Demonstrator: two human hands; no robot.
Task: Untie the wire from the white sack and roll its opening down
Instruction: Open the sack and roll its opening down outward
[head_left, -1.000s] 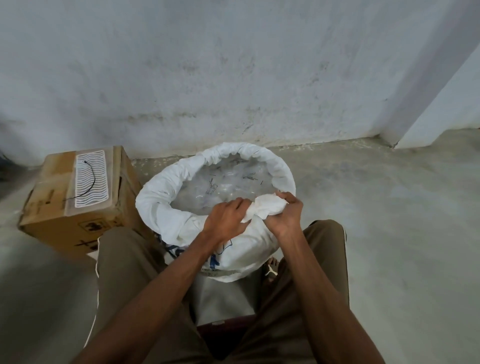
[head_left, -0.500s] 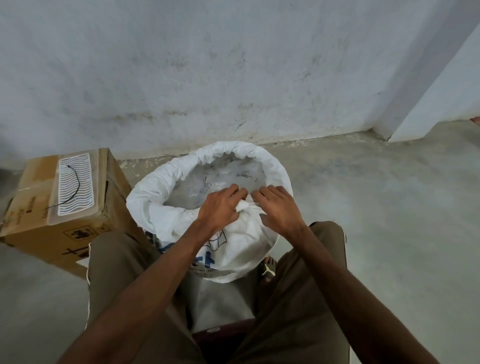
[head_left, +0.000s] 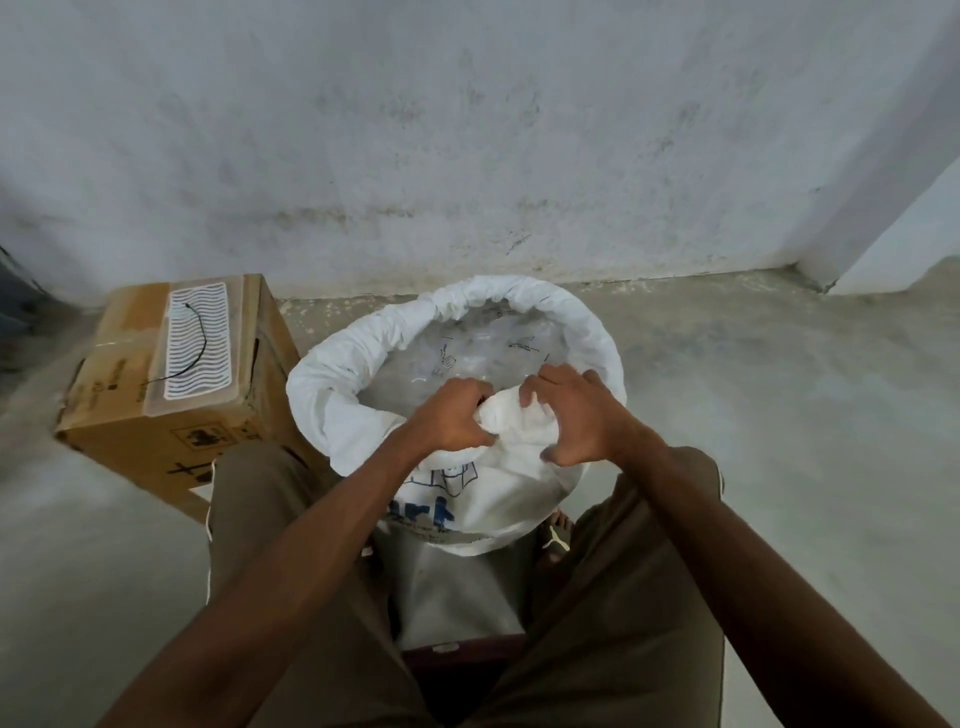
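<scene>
Currently the left hand (head_left: 451, 415) and right hand (head_left: 576, 415) both grasp the near rolled rim of the white sack (head_left: 483, 499), which stands between the knees. Beyond the left hand sits a cardboard box (head_left: 176, 395) carrying the wire (head_left: 195, 343).

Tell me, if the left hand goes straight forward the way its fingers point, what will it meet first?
Most likely the right hand: the left hand points across the bunched near rim of the white sack toward it, though depth is uncertain.
</scene>
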